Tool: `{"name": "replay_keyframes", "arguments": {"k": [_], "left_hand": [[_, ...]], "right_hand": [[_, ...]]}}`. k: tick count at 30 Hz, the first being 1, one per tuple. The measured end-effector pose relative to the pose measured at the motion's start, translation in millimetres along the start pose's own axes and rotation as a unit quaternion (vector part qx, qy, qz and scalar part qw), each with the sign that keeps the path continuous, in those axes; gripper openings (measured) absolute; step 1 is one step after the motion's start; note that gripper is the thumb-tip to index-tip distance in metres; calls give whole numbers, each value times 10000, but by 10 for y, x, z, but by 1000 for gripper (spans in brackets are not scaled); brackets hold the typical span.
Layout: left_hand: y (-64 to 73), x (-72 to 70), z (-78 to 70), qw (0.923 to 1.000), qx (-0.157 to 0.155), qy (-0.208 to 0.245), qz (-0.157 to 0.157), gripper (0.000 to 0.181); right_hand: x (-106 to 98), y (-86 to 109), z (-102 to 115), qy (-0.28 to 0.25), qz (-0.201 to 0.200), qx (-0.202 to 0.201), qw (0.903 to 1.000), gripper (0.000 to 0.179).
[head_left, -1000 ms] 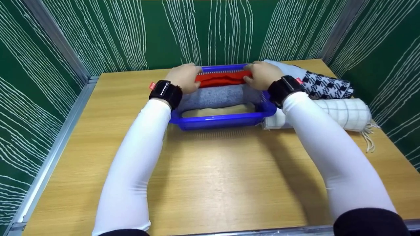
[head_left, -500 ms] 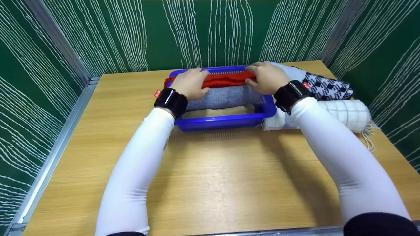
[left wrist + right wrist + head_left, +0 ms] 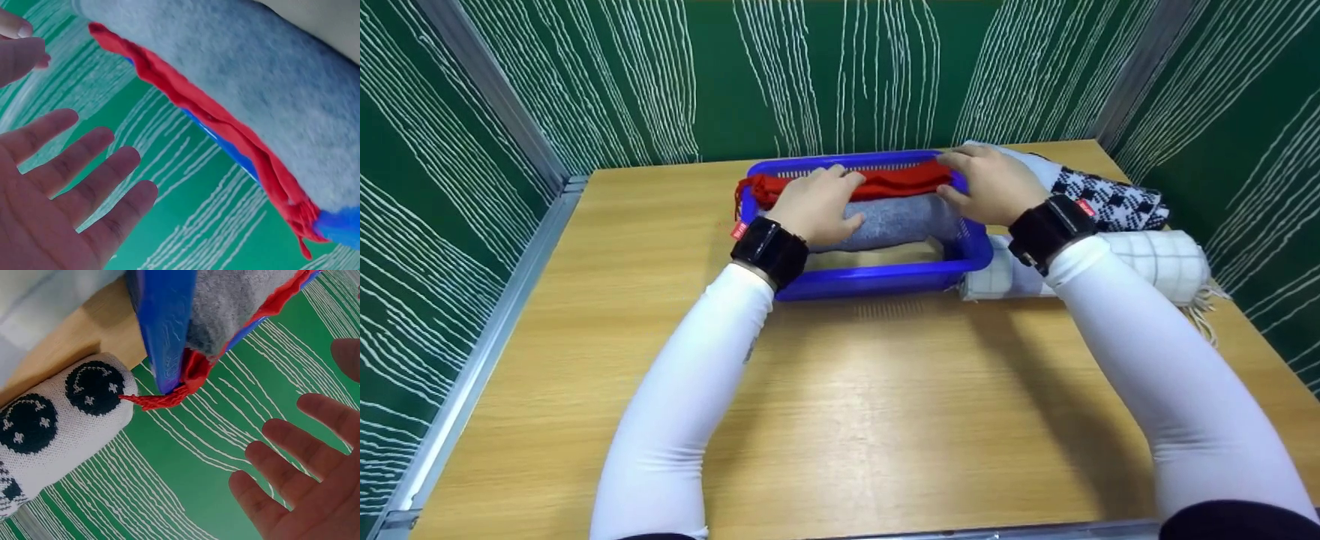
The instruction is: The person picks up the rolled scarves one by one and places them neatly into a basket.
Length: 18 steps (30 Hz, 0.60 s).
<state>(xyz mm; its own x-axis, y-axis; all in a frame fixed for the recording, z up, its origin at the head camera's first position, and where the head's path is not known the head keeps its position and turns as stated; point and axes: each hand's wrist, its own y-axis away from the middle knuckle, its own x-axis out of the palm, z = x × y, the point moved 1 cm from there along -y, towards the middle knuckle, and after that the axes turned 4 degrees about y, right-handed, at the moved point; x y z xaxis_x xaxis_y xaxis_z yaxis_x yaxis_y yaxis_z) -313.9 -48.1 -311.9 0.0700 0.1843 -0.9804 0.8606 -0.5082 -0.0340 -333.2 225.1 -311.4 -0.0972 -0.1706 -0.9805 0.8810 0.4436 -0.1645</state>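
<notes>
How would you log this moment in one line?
left hand: holds nothing | right hand: holds nothing | blue rectangular plastic basket: contains rolled grey cloth, beige cloth, red fringed cloth, ends overhanging

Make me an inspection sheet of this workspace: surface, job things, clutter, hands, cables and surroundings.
Surface: wood-grain table, no spill visible.
Job's things: blue basket holding a red cloth along the far side, a grey roll in the middle and a tan cloth nearest the person; red fringe pokes out past both ends.
Clutter: white checked roll and patterned knit roll, to the basket's right.
Grippers: left hand and right hand bare, fingers extended, holding nothing.
Cables: nothing seen.
Surroundings: green walls with white line patterns, metal frame.
</notes>
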Motion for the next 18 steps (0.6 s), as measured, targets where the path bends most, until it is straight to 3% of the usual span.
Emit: {"name": "replay_keyframes", "arguments": {"k": [9, 18], "left_hand": [[33, 75, -152, 9996, 270, -91, -41, 63], [78, 160, -258, 9990, 376, -203, -121, 63]], "right_hand": [[11, 164, -113, -130, -385, -51, 9992, 56], [22, 277, -186, -312, -213, 199, 9991, 56]]}}
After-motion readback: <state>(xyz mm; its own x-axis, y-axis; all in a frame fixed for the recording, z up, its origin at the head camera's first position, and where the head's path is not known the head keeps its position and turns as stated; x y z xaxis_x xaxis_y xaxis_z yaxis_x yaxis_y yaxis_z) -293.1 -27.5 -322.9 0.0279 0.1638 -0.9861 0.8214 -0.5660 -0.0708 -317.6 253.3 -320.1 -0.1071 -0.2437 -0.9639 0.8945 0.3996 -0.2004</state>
